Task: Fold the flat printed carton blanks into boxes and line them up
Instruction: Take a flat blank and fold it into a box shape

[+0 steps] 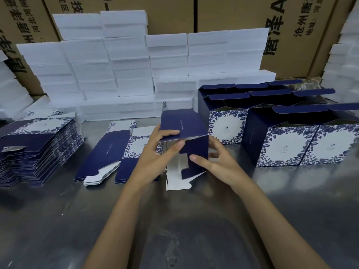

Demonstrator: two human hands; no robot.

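Note:
A half-formed navy carton (184, 125) with a silver inside stands at the table's middle, its end flaps facing me. My left hand (157, 152) grips its upper left flap, thumb on top and fingers underneath. My right hand (215, 160) holds the right side, its index finger pressing a navy flap inward. A few flat blanks (108, 150) lie just left of the carton. A tall stack of flat blanks (37, 148) sits at the far left. Several folded boxes (287, 144) with blue floral fronts stand in rows at the right, lids open.
The table is grey metal (174, 230). White foam blocks (126, 70) are piled along the back, with more at the right edge (345, 61). Brown shipping cartons (233, 14) stand behind them.

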